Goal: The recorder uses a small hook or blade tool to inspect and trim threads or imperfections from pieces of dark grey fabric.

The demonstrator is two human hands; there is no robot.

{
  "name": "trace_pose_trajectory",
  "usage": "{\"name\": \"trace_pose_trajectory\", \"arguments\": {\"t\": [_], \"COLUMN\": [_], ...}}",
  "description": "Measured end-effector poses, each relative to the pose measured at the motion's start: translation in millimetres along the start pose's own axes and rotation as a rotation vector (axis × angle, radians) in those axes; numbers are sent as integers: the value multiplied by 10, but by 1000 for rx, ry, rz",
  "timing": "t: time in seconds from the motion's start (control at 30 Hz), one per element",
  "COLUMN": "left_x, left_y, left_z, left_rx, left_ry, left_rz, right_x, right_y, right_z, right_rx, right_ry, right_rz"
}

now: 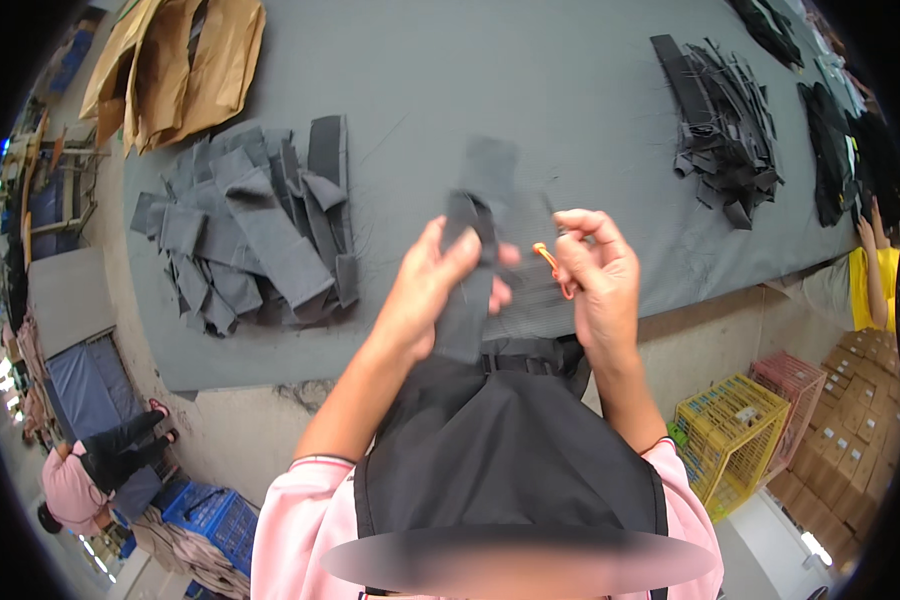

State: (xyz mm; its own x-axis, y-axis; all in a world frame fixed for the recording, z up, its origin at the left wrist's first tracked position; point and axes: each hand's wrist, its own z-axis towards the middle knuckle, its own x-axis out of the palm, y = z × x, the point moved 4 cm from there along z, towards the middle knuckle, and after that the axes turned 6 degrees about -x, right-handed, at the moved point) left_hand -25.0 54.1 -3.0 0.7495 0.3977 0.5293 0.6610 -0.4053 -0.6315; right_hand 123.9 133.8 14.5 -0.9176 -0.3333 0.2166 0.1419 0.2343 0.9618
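My left hand (417, 290) is closed on a dark grey fabric strip (460, 325), thumb on top. The strip's upper end is blurred by motion and stands away from the table edge. To its right, my right hand (602, 285) is closed around thread snips (549, 207), whose thin dark tip points up and left. An orange cord (546, 256) hangs from them beside my fingers. The snips' body is mostly hidden in my hand, and their tip is apart from the strip. A loose pile of similar grey fabric strips (270, 240) lies left of my left hand.
A grey-covered table (420, 60) spans the view ahead. Brown paper bags (185, 70) stand at the far left. A second pile of dark strips (727, 130) lies at the right. Yellow crate (730, 430) and cartons (850, 430) are below right; other people sit left and stand right.
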Motion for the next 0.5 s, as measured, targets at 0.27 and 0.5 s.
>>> {"name": "trace_pose_trajectory", "arguments": {"t": [0.27, 0.5], "left_x": [-135, -114], "left_y": [-243, -292], "left_z": [248, 232], "left_rx": [41, 62], "left_ry": [-144, -167], "left_rz": [-232, -206], "right_x": [95, 106], "right_y": [-27, 118], "right_z": [-460, -500], "right_rx": [-274, -624], "right_ry": [247, 177], "right_rz": [-541, -834]}}
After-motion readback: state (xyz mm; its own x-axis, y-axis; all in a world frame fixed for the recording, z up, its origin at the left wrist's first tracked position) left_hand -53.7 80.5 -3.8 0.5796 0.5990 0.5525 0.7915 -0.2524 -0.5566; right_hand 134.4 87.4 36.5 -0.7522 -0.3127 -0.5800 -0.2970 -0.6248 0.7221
